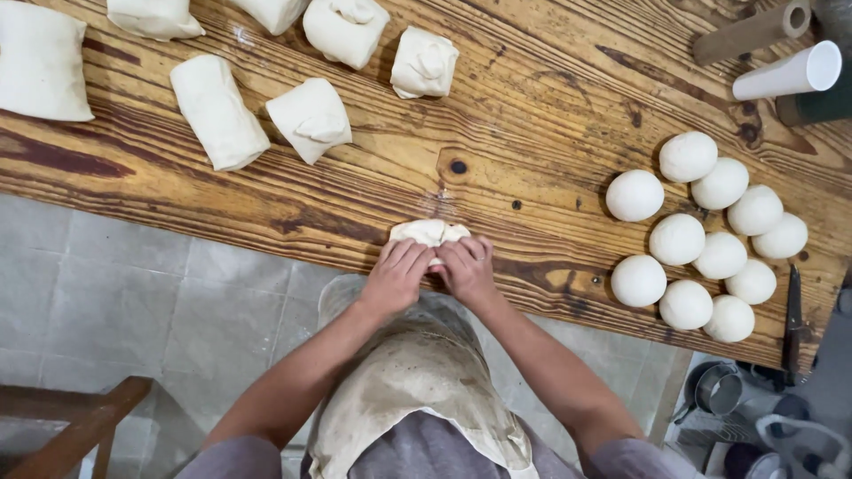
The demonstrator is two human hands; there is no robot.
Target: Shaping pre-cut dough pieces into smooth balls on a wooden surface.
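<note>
Dough piece (429, 232) sat gripped under left hand (397, 275) and right hand (467, 268); dough balls (701, 235) lay at three o'clock.

a pale, folded lump of dough (429, 232) lies at the wooden table's near edge, half covered by fingers.

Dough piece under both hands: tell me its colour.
The dough piece is creamy off-white, seen in the head view.
</note>
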